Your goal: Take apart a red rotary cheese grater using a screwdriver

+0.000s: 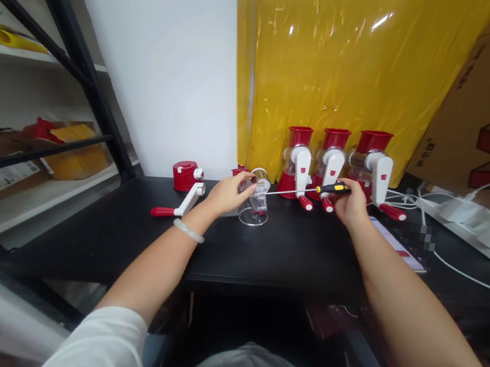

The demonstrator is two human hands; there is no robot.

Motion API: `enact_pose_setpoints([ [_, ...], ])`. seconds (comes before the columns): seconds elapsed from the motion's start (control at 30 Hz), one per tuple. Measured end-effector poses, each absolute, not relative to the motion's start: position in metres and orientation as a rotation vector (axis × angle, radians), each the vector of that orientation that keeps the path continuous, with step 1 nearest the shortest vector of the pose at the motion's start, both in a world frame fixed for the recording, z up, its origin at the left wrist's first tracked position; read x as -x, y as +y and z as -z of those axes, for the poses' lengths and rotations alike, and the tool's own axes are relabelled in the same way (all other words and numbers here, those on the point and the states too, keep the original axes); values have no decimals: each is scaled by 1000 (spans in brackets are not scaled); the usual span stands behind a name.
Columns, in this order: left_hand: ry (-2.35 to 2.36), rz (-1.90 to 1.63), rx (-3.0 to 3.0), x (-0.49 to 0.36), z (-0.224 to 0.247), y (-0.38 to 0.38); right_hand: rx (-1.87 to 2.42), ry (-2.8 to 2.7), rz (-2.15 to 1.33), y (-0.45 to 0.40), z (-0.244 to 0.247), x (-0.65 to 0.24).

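A clear plastic grater body (257, 202) rests on the black table with its round base down, and a metal grating drum (263, 175) shows at its top. My left hand (230, 192) is closed on its left side, fingers pinching near the drum. In my right hand (351, 203) is a screwdriver (332, 188) with a black and yellow handle. Its long shaft points left, and the tip reaches the clear body; exact contact is too small to tell. Left of my left hand lie a red grater part (184, 175) and a white crank with red grip (182, 203).
Several red and white rotary graters, among them one grater (296, 164), stand along the back by yellow plastic sheeting (344, 49). At right are a phone (398, 245), cables and a power strip (469, 226). A black-framed shelf (60, 18) flanks the table's left side.
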State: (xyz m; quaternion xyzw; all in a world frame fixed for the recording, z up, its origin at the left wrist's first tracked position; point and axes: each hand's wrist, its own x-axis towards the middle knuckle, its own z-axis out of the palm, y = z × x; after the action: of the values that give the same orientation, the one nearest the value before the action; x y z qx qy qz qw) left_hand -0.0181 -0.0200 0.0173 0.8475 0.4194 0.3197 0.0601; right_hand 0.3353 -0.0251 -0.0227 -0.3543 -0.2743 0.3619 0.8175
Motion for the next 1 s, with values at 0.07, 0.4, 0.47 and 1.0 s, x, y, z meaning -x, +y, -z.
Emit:
enact_pose_setpoints([
  [0.07, 1267, -964, -2567, 18, -17, -20, 748, -603, -788, -26, 23, -337],
  [0.4, 1297, -957, -2550, 16, -22, -25, 865, -627, -672, -23, 26, -341],
  [0.47, 1292, -959, -2552, 16, -21, -25, 804, -612, -744, -24, 26, -341],
  [1.0, 1285, -963, -2545, 16, -21, -24, 837, -667, -701, -20, 29, -345],
])
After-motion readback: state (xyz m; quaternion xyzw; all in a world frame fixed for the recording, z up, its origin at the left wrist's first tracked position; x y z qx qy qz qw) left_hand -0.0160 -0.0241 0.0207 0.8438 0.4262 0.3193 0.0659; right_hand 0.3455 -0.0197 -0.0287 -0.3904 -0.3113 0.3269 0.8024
